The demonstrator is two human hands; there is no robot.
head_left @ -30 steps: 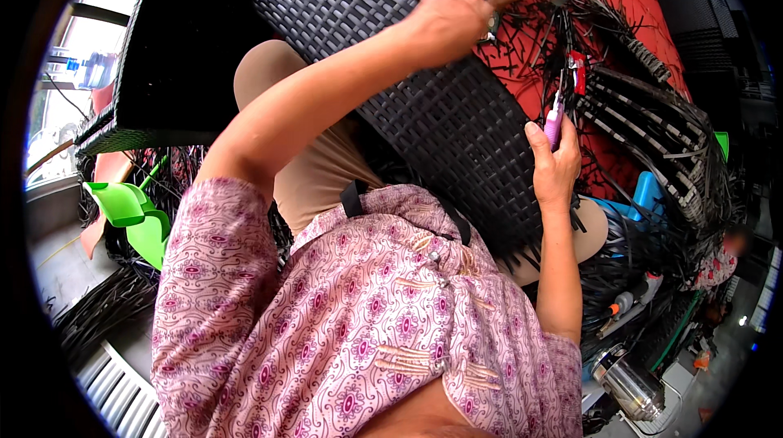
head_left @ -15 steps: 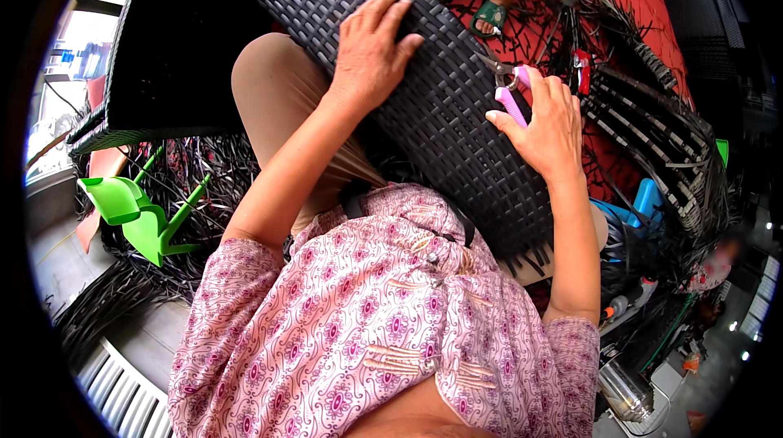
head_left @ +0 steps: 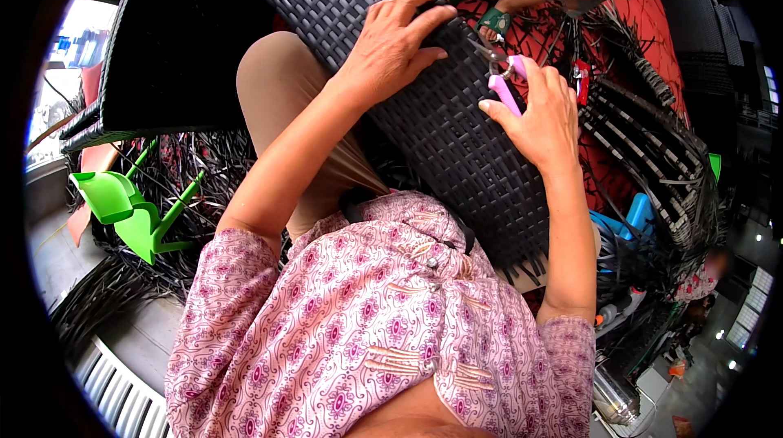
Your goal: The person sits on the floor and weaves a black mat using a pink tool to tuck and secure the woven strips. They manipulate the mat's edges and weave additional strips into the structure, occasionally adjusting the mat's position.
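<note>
A dark woven rattan panel [head_left: 457, 144] lies slanted across my lap. My left hand [head_left: 390, 45] rests flat on its upper part, fingers spread and pressing on the weave. My right hand [head_left: 540, 112] grips pink-handled snips [head_left: 502, 79], whose metal tips point at the panel's right edge beside my left fingertips. Loose strand ends stick out at the panel's lower edge.
Another person's feet in green sandals [head_left: 477, 4] stand on a red mat [head_left: 620, 112] just beyond the panel. An unfinished woven frame [head_left: 652, 152] lies at right, a green plastic stool [head_left: 122, 205] and black strands at left, a blue object [head_left: 632, 222] lower right.
My left hand slid down the panel from its far edge and now lies flat on it. My right hand moved up and left with the snips toward my left hand.
</note>
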